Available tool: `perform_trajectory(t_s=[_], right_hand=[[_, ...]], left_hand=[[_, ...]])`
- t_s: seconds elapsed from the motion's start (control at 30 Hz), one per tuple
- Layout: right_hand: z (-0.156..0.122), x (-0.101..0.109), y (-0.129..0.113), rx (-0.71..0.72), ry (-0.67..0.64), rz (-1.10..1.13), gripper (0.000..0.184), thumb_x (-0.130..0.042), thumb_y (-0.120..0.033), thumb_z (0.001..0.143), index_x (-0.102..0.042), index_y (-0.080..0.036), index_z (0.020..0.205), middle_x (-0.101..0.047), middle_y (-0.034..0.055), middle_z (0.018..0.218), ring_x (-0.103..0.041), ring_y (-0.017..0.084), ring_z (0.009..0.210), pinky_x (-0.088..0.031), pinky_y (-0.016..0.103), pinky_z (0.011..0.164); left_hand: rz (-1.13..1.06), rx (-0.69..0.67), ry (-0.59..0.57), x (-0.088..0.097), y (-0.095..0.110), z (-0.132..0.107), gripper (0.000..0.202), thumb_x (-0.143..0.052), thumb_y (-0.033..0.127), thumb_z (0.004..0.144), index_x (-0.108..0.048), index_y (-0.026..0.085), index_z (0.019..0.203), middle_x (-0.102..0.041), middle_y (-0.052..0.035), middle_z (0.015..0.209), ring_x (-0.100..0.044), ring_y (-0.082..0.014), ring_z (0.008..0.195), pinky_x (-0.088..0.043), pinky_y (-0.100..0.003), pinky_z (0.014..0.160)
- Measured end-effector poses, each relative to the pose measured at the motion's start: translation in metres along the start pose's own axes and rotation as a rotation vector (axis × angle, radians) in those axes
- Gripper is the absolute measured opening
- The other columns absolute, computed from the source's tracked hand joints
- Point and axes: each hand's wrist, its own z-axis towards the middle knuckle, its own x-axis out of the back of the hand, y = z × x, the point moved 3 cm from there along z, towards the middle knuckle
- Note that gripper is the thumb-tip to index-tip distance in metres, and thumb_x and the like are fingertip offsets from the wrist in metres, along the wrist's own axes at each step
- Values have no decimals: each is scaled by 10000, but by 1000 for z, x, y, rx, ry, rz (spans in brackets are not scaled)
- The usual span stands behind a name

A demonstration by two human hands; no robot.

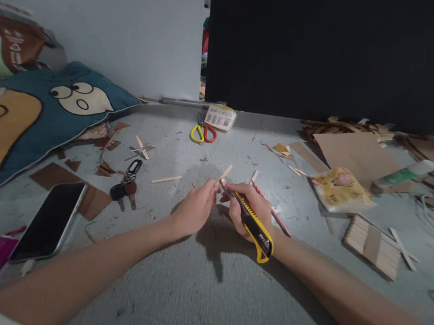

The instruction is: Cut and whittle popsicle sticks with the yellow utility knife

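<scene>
My right hand (251, 209) is wrapped round a yellow and black utility knife (254, 223), its front end pointing up and left. Close beside it, my left hand (198, 206) is closed on a wooden craft stick (226, 172), whose far end sticks out past the fingertips. The knife's front end meets the stick near the fingers; the blade itself is too small to make out. Just beyond my right hand lie a red pencil (282, 226) and another craft stick (254, 176). A loose craft stick (166, 179) rests to the left of my left hand.
Scissors (203, 133) lie at the back by a small packet (220, 117). On the left are keys (129, 190), a phone (51, 220) and a blue cushion (56, 116). To the right are a yellow packet (341, 190), a glue stick (405, 174) and a bundle of craft sticks (385, 253).
</scene>
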Motion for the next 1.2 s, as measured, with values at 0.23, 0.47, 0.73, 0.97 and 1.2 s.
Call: perform_trajectory(t_s=[0.23,0.47,0.73,0.97,1.2], right_hand=[[1,0,8,-268,33,334,241,-556,-397,1057,-690,-236,1177,-788,43,871,-762,189,786,-618,351,743],[7,-9,31,-435,97,729,269,-523,-395,1018,-717,-223,1088,-758,39,785,-715,193,633,-620,372,666],[3,1,16,-296,63,430,256,-561,-423,1062,-698,-240,1175,-768,34,861,-740,184,777,-601,375,786],[4,0,9,-225,75,283,261,-548,-433,1070,-693,-237,1161,-772,22,817,-743,167,733,-609,333,711],[7,2,4,-199,38,209,245,-543,-411,1066,-687,-233,1154,-785,29,824,-752,160,709,-609,297,648]], left_hand=[[-4,29,-14,1,3,-1,291,-304,378,1108,-513,227,971,-542,27,700,-520,-157,640,-362,-295,659],[-71,45,-16,0,0,0,301,-321,408,1103,-508,229,948,-498,37,668,-483,-147,605,-322,-287,616],[-271,64,-7,0,0,3,356,-333,487,1095,-482,222,910,-400,73,616,-361,-116,540,-313,-263,565],[-281,71,-22,0,2,2,376,-353,533,1083,-473,223,906,-401,71,628,-372,-116,555,-318,-256,560],[-286,69,-38,-1,-1,3,332,-360,485,1082,-459,226,899,-394,70,648,-374,-115,567,-321,-261,581]])
